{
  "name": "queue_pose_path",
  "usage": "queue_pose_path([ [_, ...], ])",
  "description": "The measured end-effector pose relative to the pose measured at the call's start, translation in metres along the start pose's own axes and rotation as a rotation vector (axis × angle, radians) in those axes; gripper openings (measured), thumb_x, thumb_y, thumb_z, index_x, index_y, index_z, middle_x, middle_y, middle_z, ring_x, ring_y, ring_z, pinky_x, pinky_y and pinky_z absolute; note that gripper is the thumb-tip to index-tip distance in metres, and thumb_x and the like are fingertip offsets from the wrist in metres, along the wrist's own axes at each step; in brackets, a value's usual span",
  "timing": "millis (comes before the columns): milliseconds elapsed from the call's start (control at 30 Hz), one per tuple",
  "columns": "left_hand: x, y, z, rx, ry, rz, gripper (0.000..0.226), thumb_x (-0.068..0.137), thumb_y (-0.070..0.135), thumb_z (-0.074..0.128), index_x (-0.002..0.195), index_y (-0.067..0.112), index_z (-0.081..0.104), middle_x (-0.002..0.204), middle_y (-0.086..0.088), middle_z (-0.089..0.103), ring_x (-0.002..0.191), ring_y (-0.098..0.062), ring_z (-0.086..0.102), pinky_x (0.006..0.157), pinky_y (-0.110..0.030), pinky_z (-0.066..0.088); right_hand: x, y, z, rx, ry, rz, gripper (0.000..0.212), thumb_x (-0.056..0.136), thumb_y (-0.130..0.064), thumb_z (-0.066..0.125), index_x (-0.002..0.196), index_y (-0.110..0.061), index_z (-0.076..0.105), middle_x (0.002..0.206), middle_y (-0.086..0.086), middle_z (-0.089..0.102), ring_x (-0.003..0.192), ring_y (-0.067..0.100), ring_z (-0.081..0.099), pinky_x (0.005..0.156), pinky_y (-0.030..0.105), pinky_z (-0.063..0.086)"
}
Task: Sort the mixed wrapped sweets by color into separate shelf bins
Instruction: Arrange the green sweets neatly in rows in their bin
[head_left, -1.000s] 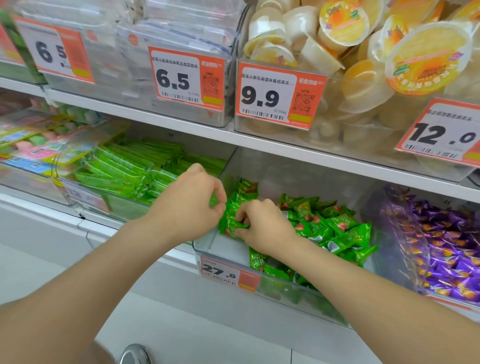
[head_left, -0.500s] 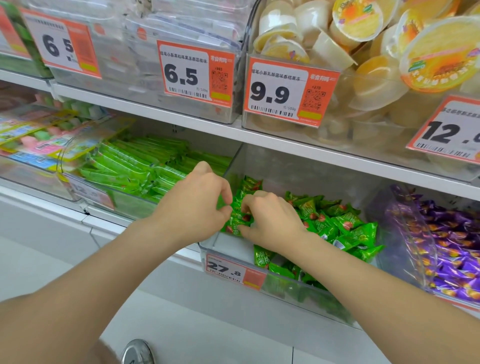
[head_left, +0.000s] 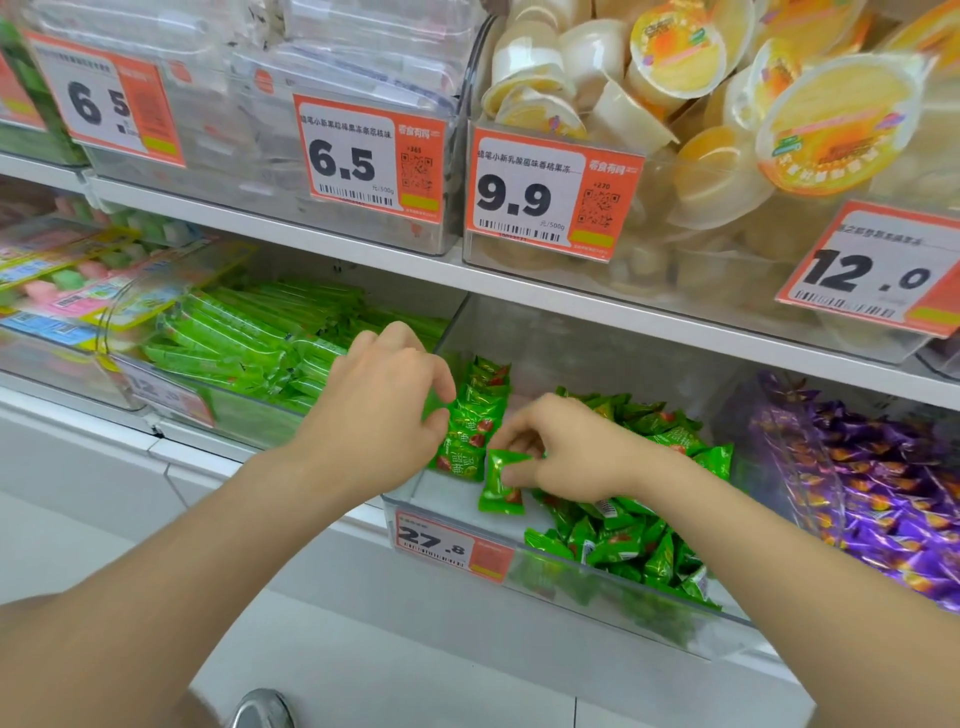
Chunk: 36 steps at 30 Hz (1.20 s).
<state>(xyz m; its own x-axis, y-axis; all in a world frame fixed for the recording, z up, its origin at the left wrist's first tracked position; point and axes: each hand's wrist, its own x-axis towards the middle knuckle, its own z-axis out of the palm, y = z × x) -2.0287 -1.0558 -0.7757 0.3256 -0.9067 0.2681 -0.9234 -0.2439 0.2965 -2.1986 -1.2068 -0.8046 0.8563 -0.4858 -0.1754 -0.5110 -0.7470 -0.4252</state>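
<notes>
While the right hand (head_left: 566, 457) pinched one green sweet (head_left: 500, 486) at the near left of the clear bin (head_left: 441, 493), the left hand (head_left: 379, 415) curled against an upright row (head_left: 470, 415); grip unclear. Light, crinkly, slippery wrappers likely suit an edge pinch. Purple sweets (head_left: 883, 493) filled the right bin (head_left: 748, 415).

Both bare forearms reach forward, hands close together | left hand (head_left: 382, 415) palm down, fingers curled, grip unclear | right hand (head_left: 571, 452) pinches a green sweet (head_left: 500, 483) between thumb and fingers
</notes>
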Motion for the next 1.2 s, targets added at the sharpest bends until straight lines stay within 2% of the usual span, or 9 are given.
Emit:
queue_pose_path([
  [100, 0.002, 0.003, 0.0, -0.067, -0.013, 0.033, 0.021, 0.091, 0.043, 0.07, 0.111, 0.038, 0.073, 0.116, 0.011, 0.064, 0.114, -0.021, 0.051, 0.102, -0.046, 0.045, -0.011, -0.006, -0.012, 0.445, 0.118, 0.037, 0.025, 0.083, -0.024, 0.088, 0.104, -0.023, 0.074, 0.102, 0.011, 0.073, 0.085, 0.016, 0.07, 0.085, 0.033, 0.059],
  [200, 0.001, 0.005, -0.002, -0.207, -0.138, 0.053, 0.029, 0.086, 0.062, 0.066, 0.108, 0.045, 0.073, 0.096, 0.021, 0.072, 0.105, -0.013, 0.06, 0.096, -0.042, 0.05, -0.025, -0.015, -0.021, 0.753, 0.16, 0.009, 0.018, 0.089, -0.012, 0.082, 0.101, -0.013, 0.069, 0.101, 0.021, 0.075, 0.083, 0.02, 0.071, 0.081, 0.034, 0.055],
  [267, 0.001, 0.006, -0.006, -0.331, -0.196, 0.06, 0.021, 0.09, 0.056, 0.07, 0.102, 0.04, 0.075, 0.084, 0.015, 0.074, 0.088, -0.005, 0.066, 0.082, -0.032, 0.054, -0.028, -0.02, -0.022, 0.816, 0.196, -0.007, 0.018, 0.092, -0.01, 0.079, 0.104, -0.013, 0.067, 0.095, 0.023, 0.074, 0.081, 0.022, 0.066, 0.078, 0.037, 0.051],
  [367, 0.001, 0.006, -0.016, -0.506, -0.263, 0.061, 0.005, 0.095, 0.032, 0.074, 0.098, 0.029, 0.076, 0.079, 0.012, 0.077, 0.069, 0.002, 0.067, 0.061, -0.01, 0.043, -0.028, -0.024, -0.02, 0.863, 0.222, -0.001, 0.02, 0.094, -0.011, 0.077, 0.11, -0.013, 0.066, 0.096, 0.025, 0.075, 0.081, 0.026, 0.062, 0.079, 0.041, 0.048],
  [500, -0.002, -0.003, -0.014, -0.279, -0.207, 0.087, 0.007, 0.095, 0.038, 0.073, 0.102, 0.039, 0.074, 0.084, 0.014, 0.067, 0.08, -0.004, 0.057, 0.072, -0.03, 0.042, -0.029, -0.032, -0.02, 0.757, 0.159, -0.087, 0.022, 0.09, -0.012, 0.082, 0.11, -0.012, 0.073, 0.094, 0.016, 0.078, 0.086, 0.023, 0.076, 0.086, 0.035, 0.06],
  [633, -0.006, -0.007, -0.012, -0.107, -0.193, 0.025, 0.033, 0.086, 0.049, 0.079, 0.116, 0.039, 0.072, 0.111, 0.009, 0.048, 0.104, -0.016, 0.053, 0.095, -0.039, 0.045, -0.026, -0.035, -0.01, 0.558, 0.242, -0.07, 0.012, 0.087, -0.022, 0.086, 0.097, -0.021, 0.08, 0.088, -0.003, 0.08, 0.083, 0.019, 0.077, 0.085, 0.035, 0.063],
  [800, -0.007, -0.012, -0.015, -0.119, -0.132, -0.039, 0.035, 0.088, 0.038, 0.081, 0.119, 0.04, 0.065, 0.115, 0.008, 0.043, 0.085, -0.009, 0.051, 0.093, -0.036, 0.048, -0.002, -0.02, 0.02, 0.145, 0.321, 0.033, 0.015, 0.084, -0.036, 0.085, 0.096, -0.028, 0.082, 0.083, -0.012, 0.075, 0.078, 0.005, 0.069, 0.086, 0.026, 0.057],
  [1000, -0.007, -0.015, -0.01, -0.067, -0.13, -0.034, 0.018, 0.095, 0.036, 0.07, 0.112, 0.039, 0.069, 0.105, 0.008, 0.053, 0.082, -0.012, 0.053, 0.08, -0.032, 0.042, 0.022, -0.021, 0.047, -0.056, 0.208, 0.053, 0.017, 0.081, -0.024, 0.074, 0.097, -0.023, 0.079, 0.086, -0.004, 0.073, 0.088, 0.014, 0.067, 0.085, 0.036, 0.06],
  [1200, -0.005, -0.015, -0.008, -0.067, -0.106, -0.022, 0.013, 0.095, 0.035, 0.068, 0.107, 0.039, 0.071, 0.105, 0.007, 0.052, 0.079, -0.012, 0.048, 0.077, -0.031, 0.039, 0.027, -0.029, 0.049, -0.246, 0.203, 0.015, 0.021, 0.08, -0.034, 0.068, 0.098, -0.026, 0.074, 0.085, 0.001, 0.07, 0.086, 0.03, 0.067, 0.072, 0.042, 0.061],
])
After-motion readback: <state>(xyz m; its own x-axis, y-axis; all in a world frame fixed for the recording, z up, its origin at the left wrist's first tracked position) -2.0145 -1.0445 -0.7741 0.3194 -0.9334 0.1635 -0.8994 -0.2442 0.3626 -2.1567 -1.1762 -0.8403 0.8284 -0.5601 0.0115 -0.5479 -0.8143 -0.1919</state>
